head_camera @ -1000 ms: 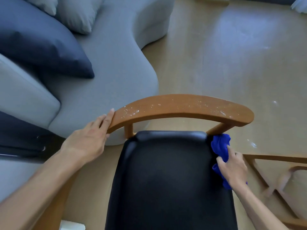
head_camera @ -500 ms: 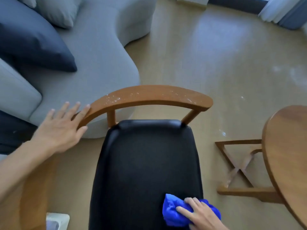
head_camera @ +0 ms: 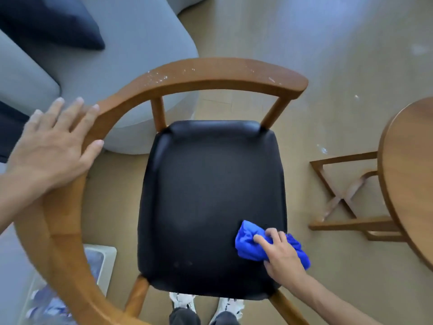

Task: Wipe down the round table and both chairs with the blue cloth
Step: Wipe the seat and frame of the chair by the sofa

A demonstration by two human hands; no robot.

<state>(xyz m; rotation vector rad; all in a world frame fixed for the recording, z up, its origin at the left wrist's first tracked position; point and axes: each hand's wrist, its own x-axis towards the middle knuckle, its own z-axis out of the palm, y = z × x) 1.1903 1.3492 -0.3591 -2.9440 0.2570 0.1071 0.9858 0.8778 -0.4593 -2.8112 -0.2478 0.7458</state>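
The right hand presses the blue cloth onto the black seat of the chair, near the seat's front right corner. Its fingers are curled into the bunched cloth, grasping it, and part of the cloth spills over the seat's right edge. The left hand lies flat on the chair's curved wooden armrest at the left side, fingers straight and spread, released, gripping nothing; the thumb reaches over the inner edge of the rail. White specks dot the top of the wooden back rail, thickest toward its left part. The round table stands just to the right of the chair, only its left edge in view, with its crossed wooden base on the floor below. A grey sofa with a dark cushion sits beyond the chair's back. White shoes show under the seat's front edge.
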